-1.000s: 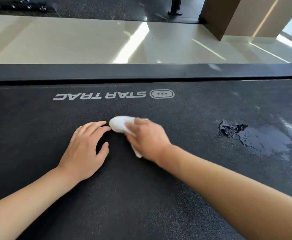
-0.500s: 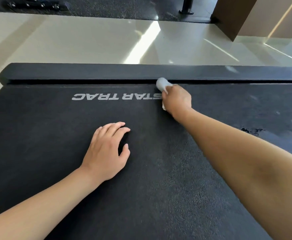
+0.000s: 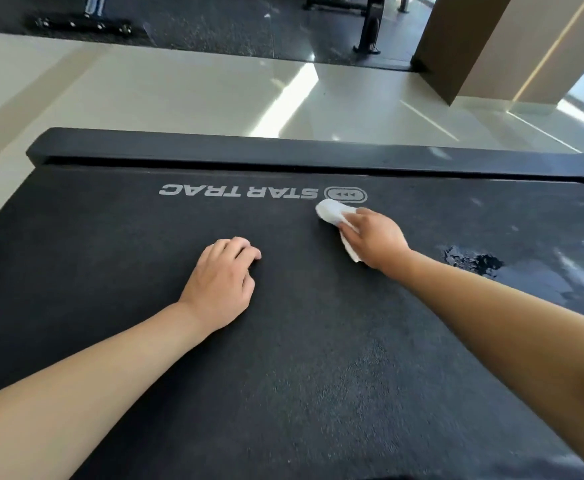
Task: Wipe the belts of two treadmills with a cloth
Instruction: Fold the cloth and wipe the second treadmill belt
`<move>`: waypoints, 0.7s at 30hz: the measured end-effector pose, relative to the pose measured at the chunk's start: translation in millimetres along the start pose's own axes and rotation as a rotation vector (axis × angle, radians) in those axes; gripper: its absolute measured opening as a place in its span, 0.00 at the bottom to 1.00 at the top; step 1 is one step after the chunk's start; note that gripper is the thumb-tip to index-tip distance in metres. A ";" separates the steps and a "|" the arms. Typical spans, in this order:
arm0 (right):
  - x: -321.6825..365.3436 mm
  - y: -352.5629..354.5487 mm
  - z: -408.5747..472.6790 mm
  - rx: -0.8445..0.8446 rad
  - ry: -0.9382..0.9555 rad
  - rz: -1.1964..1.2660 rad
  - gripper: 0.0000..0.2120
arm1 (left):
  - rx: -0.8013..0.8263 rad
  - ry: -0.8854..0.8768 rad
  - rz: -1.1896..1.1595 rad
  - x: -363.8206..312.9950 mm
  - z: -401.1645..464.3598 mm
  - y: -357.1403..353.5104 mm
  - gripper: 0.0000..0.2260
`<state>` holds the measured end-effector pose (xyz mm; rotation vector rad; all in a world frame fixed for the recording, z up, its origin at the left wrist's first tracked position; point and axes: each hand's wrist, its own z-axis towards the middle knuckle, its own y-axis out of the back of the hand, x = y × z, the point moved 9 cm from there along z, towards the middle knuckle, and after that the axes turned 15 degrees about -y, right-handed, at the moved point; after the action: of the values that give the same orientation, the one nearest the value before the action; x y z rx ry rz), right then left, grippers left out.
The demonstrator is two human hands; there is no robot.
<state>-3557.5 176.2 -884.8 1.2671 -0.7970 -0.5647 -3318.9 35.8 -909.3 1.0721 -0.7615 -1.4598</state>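
A black treadmill belt point(image 3: 283, 358) with white STAR TRAC lettering point(image 3: 238, 192) fills most of the view. My right hand point(image 3: 375, 239) grips a white cloth point(image 3: 333, 213) and presses it on the belt just below the oval logo. My left hand point(image 3: 223, 280) rests on the belt to the left of it, fingers curled under, holding nothing. A wet patch point(image 3: 484, 268) glistens on the belt to the right of my right forearm.
The treadmill's black side rail point(image 3: 283, 152) runs along the belt's far edge. Beyond it lies glossy beige floor point(image 3: 179, 95), then dark gym matting with equipment bases point(image 3: 370, 32) and a brown pillar point(image 3: 456, 46) at the back right.
My right hand has pulled the cloth back from the far rail to just below the logo. My left hand's fingers have curled under; it stays planted on the belt.
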 end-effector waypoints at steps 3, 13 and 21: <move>-37.9 13.5 -46.6 -0.001 -0.030 -0.028 0.17 | 0.044 -0.011 -0.001 -15.0 0.1 -5.5 0.17; 8.2 8.7 -227.1 0.120 0.593 0.157 0.18 | 0.225 -0.171 -0.130 -108.8 39.1 -47.2 0.24; -137.4 49.4 -90.1 -0.068 -0.071 -0.063 0.15 | 0.252 -0.211 -0.102 -142.7 79.1 -68.1 0.23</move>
<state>-3574.0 346.6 -874.6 1.2180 -0.7920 -0.6855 -3422.4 179.1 -911.7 1.1718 -1.0764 -1.6112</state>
